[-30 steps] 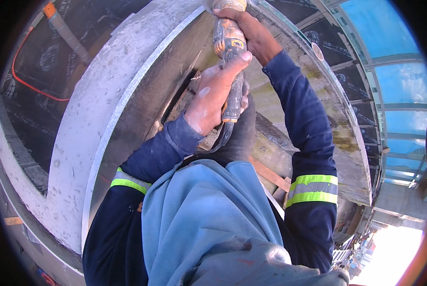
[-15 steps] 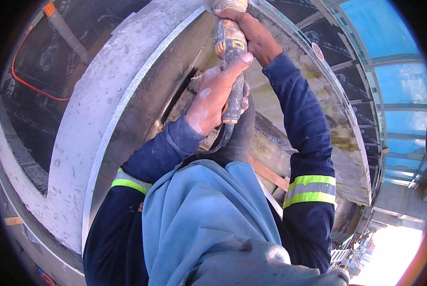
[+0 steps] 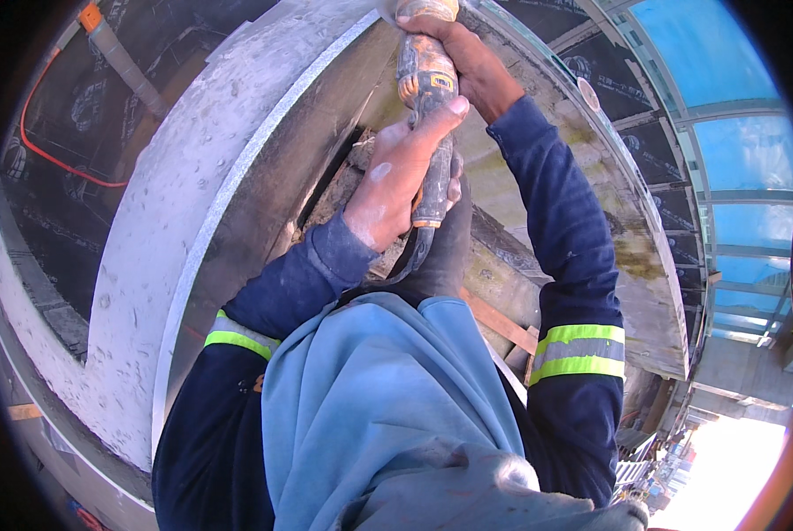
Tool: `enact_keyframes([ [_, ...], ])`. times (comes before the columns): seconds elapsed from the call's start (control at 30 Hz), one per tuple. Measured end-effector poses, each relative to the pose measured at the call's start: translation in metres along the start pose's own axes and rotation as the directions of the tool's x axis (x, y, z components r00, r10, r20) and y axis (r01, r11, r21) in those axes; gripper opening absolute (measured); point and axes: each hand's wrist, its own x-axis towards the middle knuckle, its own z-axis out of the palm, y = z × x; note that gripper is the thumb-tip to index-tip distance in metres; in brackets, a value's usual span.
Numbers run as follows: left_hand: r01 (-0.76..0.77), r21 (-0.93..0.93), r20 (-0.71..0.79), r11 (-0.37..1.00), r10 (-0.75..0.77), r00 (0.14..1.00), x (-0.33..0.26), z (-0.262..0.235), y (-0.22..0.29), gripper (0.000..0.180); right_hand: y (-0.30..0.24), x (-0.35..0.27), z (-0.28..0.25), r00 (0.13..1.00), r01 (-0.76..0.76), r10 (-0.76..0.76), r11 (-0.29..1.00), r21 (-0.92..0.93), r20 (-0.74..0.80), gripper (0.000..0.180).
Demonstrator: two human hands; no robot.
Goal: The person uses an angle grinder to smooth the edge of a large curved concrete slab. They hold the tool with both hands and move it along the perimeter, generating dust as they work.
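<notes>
An angle grinder, orange and black under a coat of pale dust, points away from me at the top of the view. My left hand, with whitish smears on its back, is closed round the slim rear part of the body, thumb along the top. My right hand is wrapped round the front end, near the head. From the rear a dark cord hangs toward my waist. The disc end lies at the upper rim, and I cannot make out what it touches.
A curved pale concrete wall rises on the left, and a stained concrete panel stands on the right. Between them are rubble and a wooden plank. Farther left, an orange cable runs across dark boards. Blue glazing is at the far right.
</notes>
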Motion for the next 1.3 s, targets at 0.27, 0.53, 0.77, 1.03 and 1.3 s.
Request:
enact_keyframes([
  [0.27, -0.005, 0.018, -0.011, 1.000, 0.006, 1.000, 0.005, 0.000, 0.005, 0.051, -0.004, 0.009, 0.002, 0.999, -0.040, 0.040, 0.999, -0.006, -0.008, 0.034],
  [0.53, -0.026, 0.042, -0.007, 0.999, 0.027, 1.000, 0.003, 0.000, 0.000, 0.049, -0.002, 0.004, -0.003, 0.999, 0.023, -0.023, 1.000, 0.001, 0.031, 0.037],
  [0.77, 0.001, 0.016, 0.002, 1.000, -0.001, 1.000, 0.000, 0.000, 0.004, 0.044, -0.002, 0.004, 0.001, 1.000, -0.020, 0.020, 1.000, 0.009, 0.002, 0.033],
  [1.03, -0.035, 0.022, -0.006, 0.999, 0.035, 0.999, 0.005, 0.000, 0.003, 0.045, -0.004, 0.003, 0.004, 1.000, -0.010, 0.010, 1.000, -0.023, 0.015, 0.031],
  [1.3, -0.013, 0.039, -0.004, 0.999, 0.013, 1.000, -0.004, 0.000, 0.001, 0.046, 0.003, 0.002, -0.002, 1.000, 0.004, -0.004, 1.000, 0.003, 0.029, 0.037],
])
